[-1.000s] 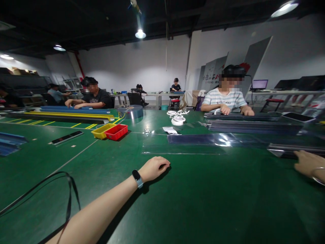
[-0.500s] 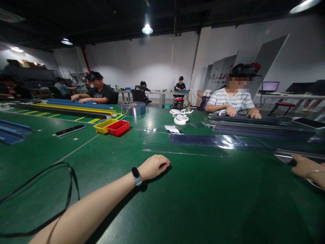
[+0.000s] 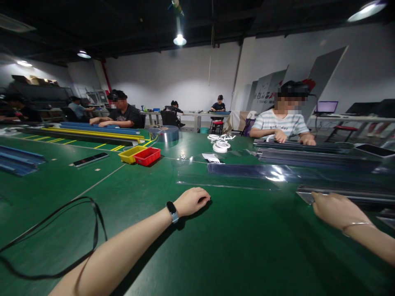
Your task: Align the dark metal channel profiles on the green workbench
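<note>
Fingers (image 3: 204, 192) of the left hand (image 3: 189, 202): pressed together in a loose curl, a small dark hollow beside the thumb, nothing visible in them; hand set on the smooth green table (image 3: 247, 250). Fingers of the right hand (image 3: 336, 209): bent together over the left end of a dark strip (image 3: 365, 194), touching it; undersides hidden, so from my remote post I cannot tell whether they pinch it or merely rest. That strip lies well to the right of the left fingers.

Stock on my feed, left to right:
- Blue channels (image 3: 20, 159): long, straight, ridged.
- Black cord (image 3: 96, 232): flat, looped near the left forearm.
- Phone (image 3: 91, 159): slim, glossy dark face.
- Yellow tray (image 3: 128, 158), red tray (image 3: 146, 158): rectangular, open-topped, side by side.
- Clear film (image 3: 200, 177): thin, transparent, just beyond the left hand.
- White coil (image 3: 221, 150): ring-shaped.
- Bluish film (image 3: 237, 169): long, glossy, glare toward its right.
- Dark strip: narrow, lengthwise ridges, shiny pale end.
</note>
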{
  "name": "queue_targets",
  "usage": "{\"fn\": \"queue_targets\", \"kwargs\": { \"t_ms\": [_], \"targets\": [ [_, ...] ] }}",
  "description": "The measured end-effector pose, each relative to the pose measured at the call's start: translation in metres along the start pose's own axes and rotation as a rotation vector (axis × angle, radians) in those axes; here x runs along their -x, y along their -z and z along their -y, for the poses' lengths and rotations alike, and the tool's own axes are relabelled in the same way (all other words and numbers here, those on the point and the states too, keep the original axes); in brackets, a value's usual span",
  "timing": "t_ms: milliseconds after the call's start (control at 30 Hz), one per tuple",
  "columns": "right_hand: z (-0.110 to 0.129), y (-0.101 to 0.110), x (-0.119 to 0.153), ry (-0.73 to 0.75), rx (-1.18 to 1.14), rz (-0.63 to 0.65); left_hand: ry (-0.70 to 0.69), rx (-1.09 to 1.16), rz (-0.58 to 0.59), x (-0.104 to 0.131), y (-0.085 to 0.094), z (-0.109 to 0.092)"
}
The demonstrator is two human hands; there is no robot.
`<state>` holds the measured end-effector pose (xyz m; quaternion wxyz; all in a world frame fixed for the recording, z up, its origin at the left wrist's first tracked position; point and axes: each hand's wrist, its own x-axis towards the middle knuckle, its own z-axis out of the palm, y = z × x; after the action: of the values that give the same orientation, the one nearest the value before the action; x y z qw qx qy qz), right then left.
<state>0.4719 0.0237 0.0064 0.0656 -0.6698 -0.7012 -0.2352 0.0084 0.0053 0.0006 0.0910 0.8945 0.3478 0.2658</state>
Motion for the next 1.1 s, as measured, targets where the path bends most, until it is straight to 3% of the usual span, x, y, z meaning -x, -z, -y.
{"fn": "queue_targets", "kwargs": {
  "t_ms": [67, 200, 267, 367, 433, 500, 600, 700, 867, 1100],
  "targets": [
    [0.054, 0.03, 0.015, 0.193, 0.093, 0.052, 0.003, 0.017, -0.002, 0.0, 0.0, 0.0],
    [0.151, 0.099, 0.056, 0.355, 0.015, -0.081, 0.046, 0.066, -0.072, 0.001, 0.004, -0.001],
    [0.181, 0.13, 0.073, 0.506, -0.133, -0.115, 0.127, 0.088, -0.182, 0.001, 0.008, 0.002],
    [0.192, 0.153, 0.075, 0.678, -0.278, -0.102, 0.26, 0.094, -0.324, 0.0, 0.019, 0.016],
    [0.181, 0.148, 0.061, 0.673, -0.296, -0.072, 0.299, 0.046, -0.349, 0.0, 0.03, 0.032],
    [0.163, 0.128, 0.044, 0.628, -0.303, -0.021, 0.271, -0.06, -0.311, 0.003, 0.043, 0.05],
    [0.141, 0.09, 0.025, 0.57, -0.32, 0.073, 0.191, -0.191, -0.178, 0.013, 0.058, 0.079],
    [0.138, 0.065, 0.022, 0.532, -0.358, 0.083, 0.18, -0.222, -0.049, 0.024, 0.063, 0.104],
    [0.158, 0.059, 0.033, 0.416, -0.315, -0.049, 0.258, -0.215, -0.034, 0.036, 0.061, 0.123],
    [0.173, 0.063, 0.041, 0.245, -0.178, -0.136, 0.184, -0.288, -0.086, 0.033, 0.062, 0.116]
  ]
}}
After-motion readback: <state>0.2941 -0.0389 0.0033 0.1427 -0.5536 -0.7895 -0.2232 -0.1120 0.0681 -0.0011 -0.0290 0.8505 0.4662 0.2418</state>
